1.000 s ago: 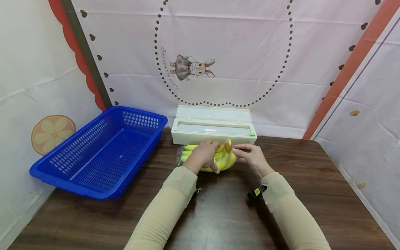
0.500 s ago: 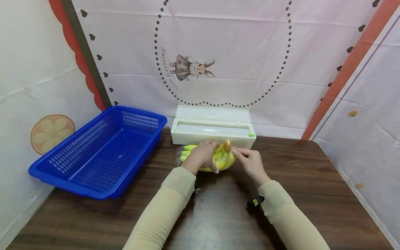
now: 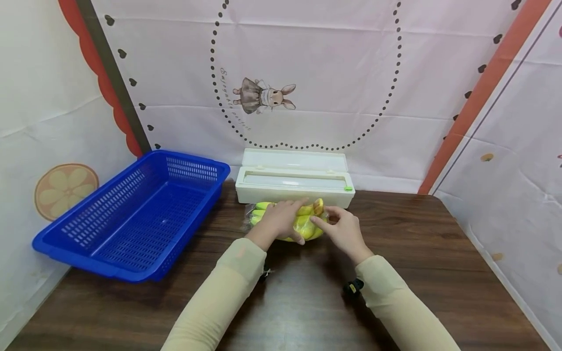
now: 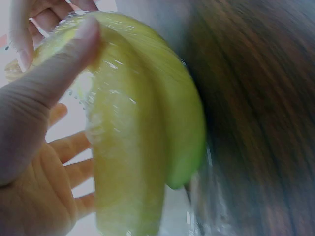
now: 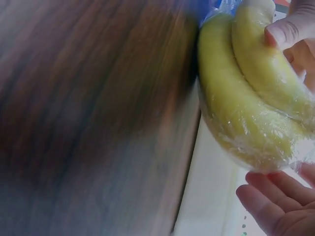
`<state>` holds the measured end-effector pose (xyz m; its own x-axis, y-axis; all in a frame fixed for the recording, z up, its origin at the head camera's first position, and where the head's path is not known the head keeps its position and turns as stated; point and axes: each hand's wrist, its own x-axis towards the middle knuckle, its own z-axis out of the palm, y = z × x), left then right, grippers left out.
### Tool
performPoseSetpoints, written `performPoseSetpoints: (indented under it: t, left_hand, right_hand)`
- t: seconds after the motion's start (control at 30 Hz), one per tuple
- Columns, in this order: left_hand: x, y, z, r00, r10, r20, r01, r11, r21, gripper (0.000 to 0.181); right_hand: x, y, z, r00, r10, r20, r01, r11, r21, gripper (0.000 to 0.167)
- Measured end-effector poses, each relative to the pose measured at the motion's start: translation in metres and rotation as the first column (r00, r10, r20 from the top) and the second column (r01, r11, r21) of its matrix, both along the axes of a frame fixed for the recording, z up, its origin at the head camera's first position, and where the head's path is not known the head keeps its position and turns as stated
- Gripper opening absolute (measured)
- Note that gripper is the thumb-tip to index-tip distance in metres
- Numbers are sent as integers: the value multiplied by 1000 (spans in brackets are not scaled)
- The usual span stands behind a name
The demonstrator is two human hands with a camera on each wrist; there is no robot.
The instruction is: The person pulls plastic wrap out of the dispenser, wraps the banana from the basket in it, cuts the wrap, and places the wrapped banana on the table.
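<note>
A bunch of yellow bananas [image 3: 304, 225] with green tips lies on the brown table, wrapped in clear plastic film [image 5: 266, 147]. Its brown stem end [image 3: 318, 205] points to the right. My left hand [image 3: 281, 219] holds the bunch across its middle, thumb on the near side and fingers over the far side. At the stem end is my right hand [image 3: 344, 231], its thumb against the wrapped bananas and its fingers extended behind them. In the right wrist view, those fingers [image 5: 268, 191] look loosely stretched beside the film.
A white film-dispenser box [image 3: 294, 192] with a raised lid and green slider stands right behind the bananas. To the left is a blue plastic basket [image 3: 189, 229] with slotted walls. A printed cloth [image 3: 316, 73] hangs behind the table.
My right hand has gone from pinching film beside the stem to laying its thumb on the bananas. The left hand keeps its hold. The head view has shifted slightly.
</note>
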<state>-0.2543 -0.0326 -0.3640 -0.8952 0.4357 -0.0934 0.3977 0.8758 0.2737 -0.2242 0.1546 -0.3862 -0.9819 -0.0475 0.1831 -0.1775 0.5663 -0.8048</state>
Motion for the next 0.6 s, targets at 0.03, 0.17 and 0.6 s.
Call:
performPoseSetpoints:
  t: [0.03,0.17,0.6]
  left_hand:
    - [0,-2,0,1000,-11,-10,11,1000,15,109]
    - [2,-13,-1,998,-35,-53,37,999,40,105]
    - [17,-34,5,998,54,-35,-54,998,-10,89]
  right_hand:
    - [0,-1,1,1000,-7,0,7,1000,7,70]
    - [-2,-2,3,1000,0,3,0,1000,27,70]
    - [-9,-1,3,1000,-16,6,15,998,65,69]
